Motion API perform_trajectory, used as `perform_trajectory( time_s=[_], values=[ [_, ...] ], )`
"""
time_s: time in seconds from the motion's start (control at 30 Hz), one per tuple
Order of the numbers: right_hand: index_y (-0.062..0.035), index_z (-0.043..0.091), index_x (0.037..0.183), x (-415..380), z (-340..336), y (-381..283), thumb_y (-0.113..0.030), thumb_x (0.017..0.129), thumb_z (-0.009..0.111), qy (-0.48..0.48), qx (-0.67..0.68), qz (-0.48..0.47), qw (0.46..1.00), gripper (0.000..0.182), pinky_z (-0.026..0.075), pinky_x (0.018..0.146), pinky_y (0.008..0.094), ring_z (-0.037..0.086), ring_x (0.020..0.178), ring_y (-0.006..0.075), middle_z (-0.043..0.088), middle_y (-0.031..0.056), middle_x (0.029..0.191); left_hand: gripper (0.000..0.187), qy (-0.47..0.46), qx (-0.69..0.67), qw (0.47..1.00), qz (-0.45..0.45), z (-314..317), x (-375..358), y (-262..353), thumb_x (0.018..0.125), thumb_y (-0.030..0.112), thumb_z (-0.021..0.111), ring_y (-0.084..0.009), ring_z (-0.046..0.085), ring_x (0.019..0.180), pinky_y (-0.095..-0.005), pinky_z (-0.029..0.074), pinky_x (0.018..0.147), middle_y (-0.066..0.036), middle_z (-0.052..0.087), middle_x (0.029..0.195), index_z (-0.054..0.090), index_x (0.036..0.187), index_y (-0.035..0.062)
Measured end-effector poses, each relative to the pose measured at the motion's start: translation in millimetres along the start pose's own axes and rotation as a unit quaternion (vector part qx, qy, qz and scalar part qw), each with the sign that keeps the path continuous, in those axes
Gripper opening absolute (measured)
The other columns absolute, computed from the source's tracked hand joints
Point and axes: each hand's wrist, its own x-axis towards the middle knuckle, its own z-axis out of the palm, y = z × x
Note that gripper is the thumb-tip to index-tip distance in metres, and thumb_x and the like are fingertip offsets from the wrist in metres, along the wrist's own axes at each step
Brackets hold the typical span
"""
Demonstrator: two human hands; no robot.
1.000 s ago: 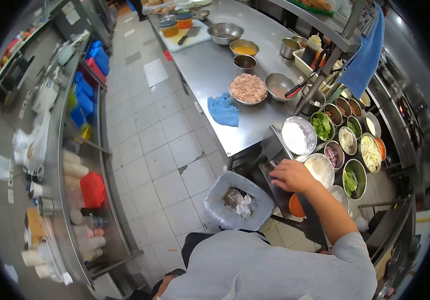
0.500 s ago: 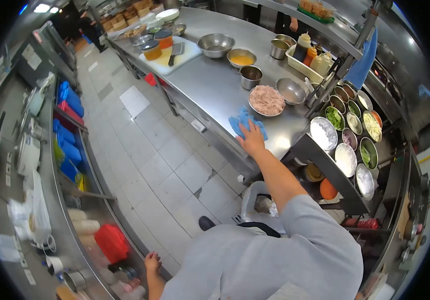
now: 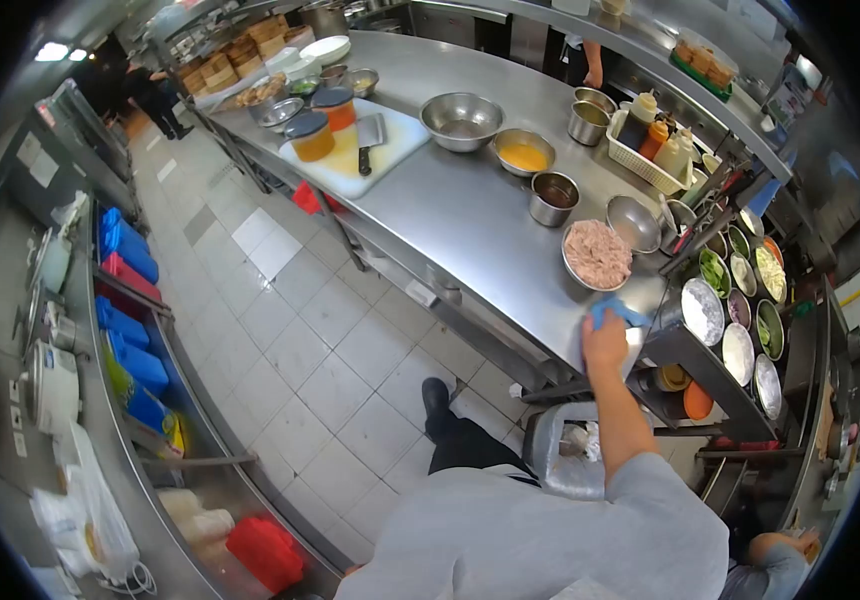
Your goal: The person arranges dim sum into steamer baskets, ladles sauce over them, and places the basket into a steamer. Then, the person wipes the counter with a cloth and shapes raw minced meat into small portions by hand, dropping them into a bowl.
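My right hand [image 3: 605, 345] presses a blue cloth [image 3: 622, 312] onto the steel counter [image 3: 470, 235] near its right end, with the fingers closed on the cloth. Just beyond the cloth sits a metal bowl of pale pink minced meat [image 3: 598, 255]. Behind that bowl are an empty metal bowl [image 3: 634, 224] and a pot of dark liquid [image 3: 554, 197]. A bowl of yellow liquid [image 3: 524, 153] stands farther back. Only a sliver of skin shows at the bottom edge on my left side; my left hand itself is not visible.
A cleaver [image 3: 367, 140] and tubs lie on a white board [image 3: 405, 135]. Ingredient bowls [image 3: 702, 311] fill the right rack. A bin [image 3: 550, 450] stands below the counter. One person [image 3: 155, 100] is far left, another's arm [image 3: 593, 65] behind the counter, another person's arm [image 3: 772, 555] lower right.
My right hand has moved with the cloth closer to the counter's right end, below the meat bowl. My left hand has left the view. The camera view has shifted, and an arm shows at lower right.
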Motion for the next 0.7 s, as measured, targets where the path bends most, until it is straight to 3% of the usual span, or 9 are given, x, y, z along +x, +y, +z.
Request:
perform_trajectory(
  time_s=[0.1,0.2,0.3,0.33,0.37,0.4,0.5,0.57,0.7],
  values=[
    [-0.0103,0.073,0.112,-2,35,-73,-0.042,0.088,0.073,0.031,0.068,-0.178,0.981,0.041,0.054,0.078,0.0527,0.067,0.09,0.0399,0.067,0.0177,0.101,0.023,-0.007,-0.003,1.0,0.022,-47,61,16,0.091,0.025,0.073,-0.0256,0.069,0.073,-0.0437,0.055,0.061,-0.008,0.066,0.072,0.072,0.108,0.01],
    [-0.0131,0.074,0.107,18,56,-158,-0.04,0.083,0.076,0.055,0.166,-0.252,0.952,0.035,0.053,0.074,0.0522,0.066,0.085,0.0378,0.066,0.0142,0.096,0.023,0.021,0.037,0.995,0.089,-127,125,27,0.09,0.026,0.073,-0.0268,0.07,0.075,-0.0444,0.056,0.064,-0.01,0.067,0.073,0.073,0.107,0.0098],
    [-0.0146,0.074,0.104,52,69,-228,-0.036,0.08,0.078,0.033,0.17,-0.279,0.945,0.032,0.053,0.073,0.0497,0.066,0.084,0.036,0.064,0.0118,0.091,0.023,0.13,0.142,0.933,0.303,-225,203,33,0.09,0.026,0.073,-0.028,0.071,0.077,-0.0451,0.056,0.066,-0.011,0.068,0.074,0.074,0.106,0.0096],
    [-0.0148,0.075,0.104,65,76,-246,-0.036,0.08,0.078,0.019,0.18,-0.283,0.942,0.032,0.054,0.074,0.0496,0.066,0.086,0.0353,0.064,0.0118,0.092,0.022,0.125,-0.146,0.981,0.028,-257,226,62,0.09,0.027,0.073,-0.0297,0.071,0.079,-0.0447,0.056,0.07,-0.014,0.07,0.078,0.075,0.103,0.009],
    [-0.0148,0.075,0.104,80,83,-261,-0.036,0.08,0.078,0.019,0.182,-0.291,0.939,0.032,0.054,0.074,0.0496,0.066,0.086,0.0353,0.064,0.0118,0.092,0.022,0.096,-0.413,0.87,-0.25,-294,257,92,0.091,0.027,0.073,-0.0313,0.072,0.081,-0.0443,0.056,0.074,-0.017,0.072,0.082,0.076,0.101,0.0084],
    [-0.0152,0.075,0.104,94,91,-275,-0.036,0.08,0.078,0.02,0.186,-0.294,0.937,0.032,0.054,0.074,0.0495,0.067,0.087,0.0351,0.064,0.0114,0.092,0.024,0.127,-0.036,0.991,-0.037,-335,281,99,0.094,0.028,0.072,-0.0305,0.072,0.081,-0.0441,0.056,0.073,-0.017,0.071,0.082,0.077,0.094,0.0048],
    [-0.0158,0.076,0.107,122,112,-306,-0.037,0.079,0.08,0.028,0.187,-0.305,0.933,0.035,0.054,0.075,0.0488,0.067,0.087,0.034,0.064,0.0103,0.092,0.027,0.249,-0.316,0.906,-0.132,-412,360,149,0.094,0.02,0.071,-0.0264,0.071,0.081,-0.0413,0.055,0.07,-0.013,0.073,0.086,0.078,0.115,0.005],
    [-0.0162,0.076,0.11,133,124,-319,-0.039,0.081,0.081,0.028,0.179,-0.279,0.943,0.037,0.053,0.08,0.0497,0.065,0.096,0.036,0.065,0.0104,0.098,0.037,0.343,-0.348,0.872,-0.037,-446,401,189,0.094,0.016,0.071,-0.026,0.07,0.081,-0.0367,0.055,0.07,-0.011,0.073,0.092,0.072,0.129,0.0051],
    [-0.0138,0.075,0.117,144,118,-339,-0.037,0.083,0.08,-0.019,0.127,-0.245,0.961,0.042,0.053,0.091,0.0495,0.063,0.11,0.0388,0.066,0.0155,0.112,0.041,0.308,-0.424,0.852,-0.001,-561,448,296,0.096,0.017,0.07,-0.0216,0.069,0.077,-0.0337,0.054,0.065,-0.011,0.076,0.101,0.067,0.133,0.0007]
  ],
)
